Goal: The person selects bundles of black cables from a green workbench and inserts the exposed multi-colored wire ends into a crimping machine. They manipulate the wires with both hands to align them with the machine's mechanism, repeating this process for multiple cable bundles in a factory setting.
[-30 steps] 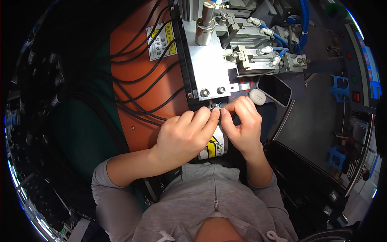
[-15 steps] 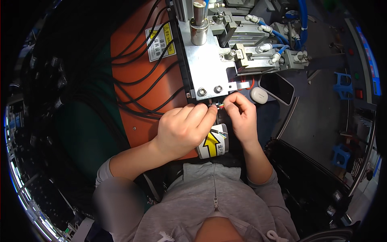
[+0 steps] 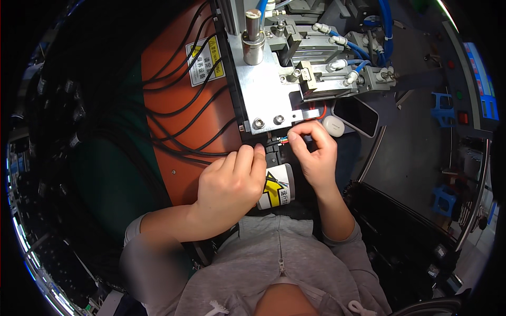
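Observation:
My left hand [image 3: 232, 176] is closed at the front corner of a metal fixture, its fingers on a black cable [image 3: 211, 155] that runs in from the left. Thin coloured wires [image 3: 283, 140] fan out of the cable's stripped end, over a small black block [image 3: 272, 155]. My right hand [image 3: 317, 152] pinches the tips of these wires between thumb and forefinger. Below the left fingers a second stripped cable end [image 3: 282, 183] shows above a white label with a yellow arrow [image 3: 273, 197]. The left fingertips are partly hidden.
The fixture's metal plate [image 3: 263, 95] overhangs the hands. Pneumatic cylinders [image 3: 321, 50] with blue hoses [image 3: 387, 26] stand behind it. Several black cables lie across the orange surface [image 3: 184, 142] at left. A white earbud case [image 3: 333, 126] and a phone [image 3: 356, 116] lie at right.
My left hand has drawn back left and slightly down from the wires, uncovering the black block. My right hand stays at the wire tips. The whole view has shifted slightly.

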`<state>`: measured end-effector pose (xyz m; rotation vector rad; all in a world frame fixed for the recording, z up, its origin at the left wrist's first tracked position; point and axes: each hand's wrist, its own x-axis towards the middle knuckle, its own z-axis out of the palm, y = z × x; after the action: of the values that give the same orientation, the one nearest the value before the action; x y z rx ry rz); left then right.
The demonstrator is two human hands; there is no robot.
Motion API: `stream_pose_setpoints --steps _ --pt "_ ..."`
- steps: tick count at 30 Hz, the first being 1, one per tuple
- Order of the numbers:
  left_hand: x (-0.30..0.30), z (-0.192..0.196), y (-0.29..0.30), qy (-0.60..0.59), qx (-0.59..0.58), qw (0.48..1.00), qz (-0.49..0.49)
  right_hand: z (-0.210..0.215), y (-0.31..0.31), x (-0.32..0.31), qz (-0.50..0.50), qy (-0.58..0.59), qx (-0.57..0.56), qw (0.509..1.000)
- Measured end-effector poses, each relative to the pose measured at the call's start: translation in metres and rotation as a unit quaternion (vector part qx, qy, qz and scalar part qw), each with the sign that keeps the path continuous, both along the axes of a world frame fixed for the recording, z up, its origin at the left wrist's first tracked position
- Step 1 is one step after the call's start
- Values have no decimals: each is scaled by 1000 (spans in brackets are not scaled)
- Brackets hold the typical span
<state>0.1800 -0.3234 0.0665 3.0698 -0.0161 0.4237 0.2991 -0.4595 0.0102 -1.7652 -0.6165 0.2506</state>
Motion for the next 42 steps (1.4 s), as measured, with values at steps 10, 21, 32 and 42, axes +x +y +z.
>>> stream_pose_setpoints --steps 10,21,32,42 --pt "8 0 8 -104 -46 993 -28 15 -1 -5 199 -124 163 958" --pt "15 -11 18 -191 -202 955 -101 23 9 -15 53 -118 202 971" --pt "15 -12 15 -199 -230 949 -90 32 14 -16 50 110 195 973" --pt "15 -15 18 -181 -136 970 -82 37 5 -8 71 -100 10 992"
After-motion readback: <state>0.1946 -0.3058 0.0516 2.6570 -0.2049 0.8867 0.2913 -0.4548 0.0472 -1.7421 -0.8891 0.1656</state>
